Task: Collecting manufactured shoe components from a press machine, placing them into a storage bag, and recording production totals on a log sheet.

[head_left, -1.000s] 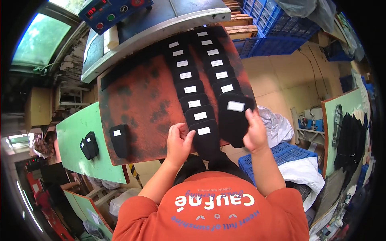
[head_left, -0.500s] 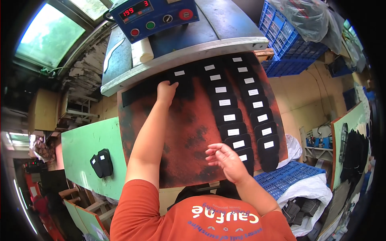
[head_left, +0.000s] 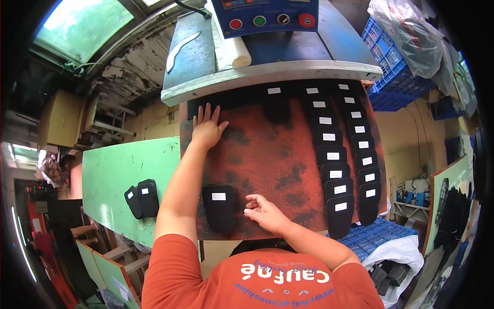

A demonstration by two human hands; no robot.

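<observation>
My left hand [head_left: 207, 129] lies with fingers spread at the far left of a red board [head_left: 257, 165] mottled with black, fingertips over a dark strip along the machine's edge. Nothing is seen in its grasp. Near the front edge, my right hand [head_left: 266, 213] hovers with fingers loosely bent and apart, holding nothing. Just left of it lies a black rounded pad [head_left: 219, 213] with a white label. Two columns of overlapping black labelled pads [head_left: 339, 213] run down the board's right side. Another labelled pad [head_left: 278, 105] sits at the far middle, partly under the machine's edge.
A blue press machine [head_left: 262, 23] with buttons stands beyond the board, a white roll [head_left: 237, 54] on top. At left, two black pads [head_left: 141, 198] lie on a green table [head_left: 103, 175]. Blue crates [head_left: 396, 69] stand at the far right; a white sack [head_left: 406, 252] sits near right.
The view has shifted, so the board appears farther right. My left hand has moved left from the far middle pad and spread its fingers. A pad by my left forearm is now visible.
</observation>
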